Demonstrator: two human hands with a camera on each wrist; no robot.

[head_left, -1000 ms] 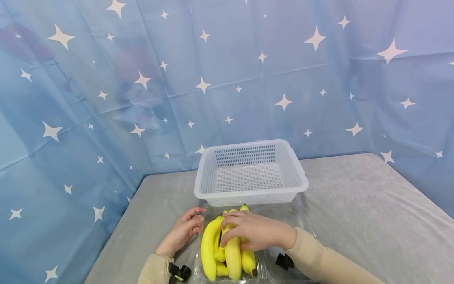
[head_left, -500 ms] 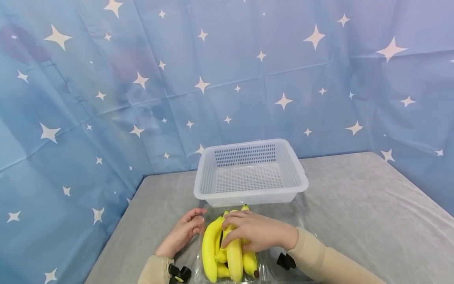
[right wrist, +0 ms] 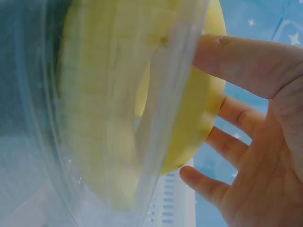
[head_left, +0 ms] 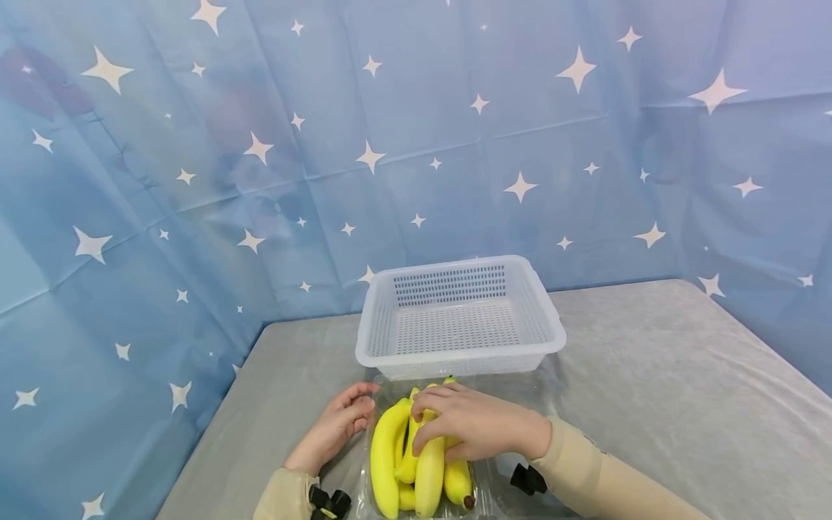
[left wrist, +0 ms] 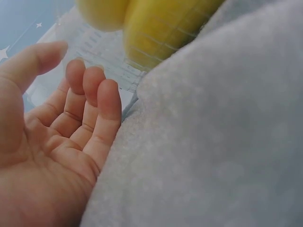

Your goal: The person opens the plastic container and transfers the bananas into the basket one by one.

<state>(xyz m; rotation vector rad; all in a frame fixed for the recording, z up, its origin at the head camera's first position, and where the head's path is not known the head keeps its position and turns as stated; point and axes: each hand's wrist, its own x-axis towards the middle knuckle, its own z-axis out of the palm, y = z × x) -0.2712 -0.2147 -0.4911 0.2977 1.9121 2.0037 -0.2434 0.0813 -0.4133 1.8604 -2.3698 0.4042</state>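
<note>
Several yellow bananas lie in a clear plastic clamshell box [head_left: 364, 482] at the table's near side. My right hand [head_left: 479, 423] reaches over them from the right and grips one banana [head_left: 429, 480] between thumb and fingers. In the right wrist view, the thumb and fingertips of that hand [right wrist: 258, 142] are against the yellow banana [right wrist: 191, 118], behind the clear wall. Another banana [head_left: 385, 462] curves along the box's left side. My left hand [head_left: 331, 429] rests beside that side, palm inward. Its fingers [left wrist: 108, 101] are loosely bent and hold nothing.
A white perforated plastic basket [head_left: 461, 354] stands just behind the box. Grey cloth covers the table [head_left: 650, 375]. A blue curtain with white stars [head_left: 416, 144] hangs behind and to the left. A black wrist mount [head_left: 528, 479] sits under the right forearm.
My right hand has shifted slightly to the right. The gripped banana has tilted, its near end swinging a little left. My left hand stays in place.
</note>
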